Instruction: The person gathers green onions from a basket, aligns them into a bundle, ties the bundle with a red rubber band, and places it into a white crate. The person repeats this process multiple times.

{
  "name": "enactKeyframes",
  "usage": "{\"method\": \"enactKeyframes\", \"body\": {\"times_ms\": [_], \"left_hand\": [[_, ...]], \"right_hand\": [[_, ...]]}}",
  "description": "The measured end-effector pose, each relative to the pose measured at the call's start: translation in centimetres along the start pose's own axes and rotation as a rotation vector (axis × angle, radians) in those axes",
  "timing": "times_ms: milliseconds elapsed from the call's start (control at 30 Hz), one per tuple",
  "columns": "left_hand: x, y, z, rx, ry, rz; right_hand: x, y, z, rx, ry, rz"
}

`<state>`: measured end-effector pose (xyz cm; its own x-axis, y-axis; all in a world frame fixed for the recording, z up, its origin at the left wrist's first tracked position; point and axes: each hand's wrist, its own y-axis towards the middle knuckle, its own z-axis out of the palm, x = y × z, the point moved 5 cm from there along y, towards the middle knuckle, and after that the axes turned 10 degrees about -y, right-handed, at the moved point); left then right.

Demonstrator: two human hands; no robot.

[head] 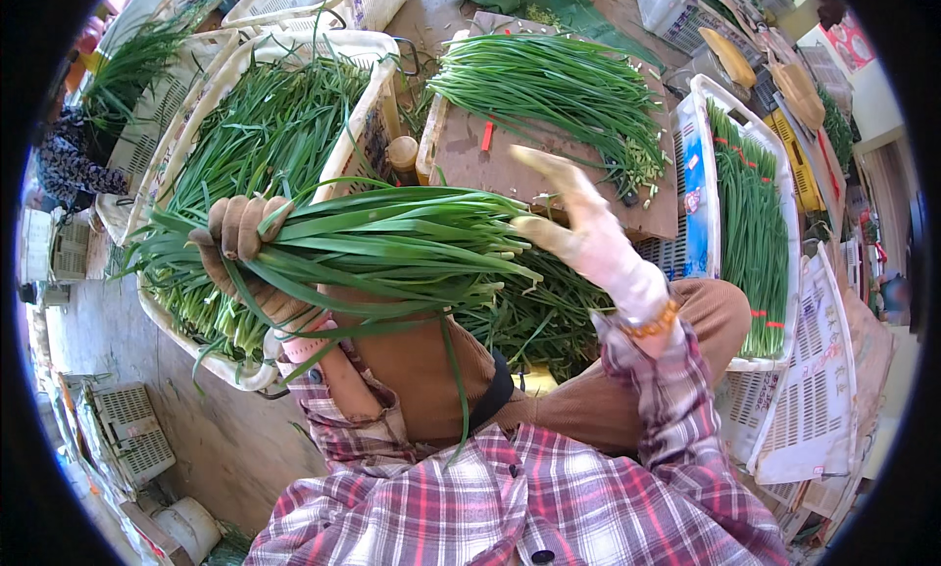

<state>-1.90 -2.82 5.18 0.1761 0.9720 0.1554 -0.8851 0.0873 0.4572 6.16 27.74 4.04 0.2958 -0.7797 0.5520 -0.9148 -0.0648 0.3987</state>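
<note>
My left hand [246,250], in a brown glove, is closed around the leafy end of a bunch of garlic chives [397,242]. The bunch lies sideways above my lap, its pale cut ends to the right. Beside those ends my right hand [570,224], in a pale glove, is raised with thumb and fingers apart and nothing in it; it is slightly blurred. Past it, a heap of chives [544,81] rests on a wooden board [463,143], with a red strip [487,136] near the heap. More loose chives [544,316] lie low between my knees.
At the left stands a large white plastic crate [382,51] full of loose chives. Another crate [790,301] at the right holds chives bound with red bands. Short trimmings [643,162] litter the board's right side. A person's patterned sleeve [81,162] shows at far left.
</note>
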Motion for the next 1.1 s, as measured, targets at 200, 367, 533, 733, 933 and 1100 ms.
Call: {"method": "enactKeyframes", "body": {"times_ms": [200,367,533,733,933,1100], "left_hand": [[-0.1,0.4,-0.5,0.001,0.012,-0.08],[-0.5,-0.3,-1.0,-0.063,0.014,0.015],[0.4,-0.1,-0.8,0.007,0.056,-0.089],[0.1,-0.3,1.0,0.073,0.064,-0.041],[1.0,-0.4,1.3,0.113,0.094,-0.073],[1.3,-0.2,1.3,0.133,0.075,-0.098]], "right_hand": [[0.2,2.3,4.6,0.024,0.257,0.055],[-3.1,-0.7,4.4,-0.169,0.774,0.542],[-6.7,-5.8,2.4,-0.185,0.752,0.595],[-18.8,-16.7,3.3,0.8,-0.967,0.667],[-4.7,-2.0,1.8,0.393,0.336,0.358],[2.5,2.2,7.8,0.666,0.854,0.243]]}}
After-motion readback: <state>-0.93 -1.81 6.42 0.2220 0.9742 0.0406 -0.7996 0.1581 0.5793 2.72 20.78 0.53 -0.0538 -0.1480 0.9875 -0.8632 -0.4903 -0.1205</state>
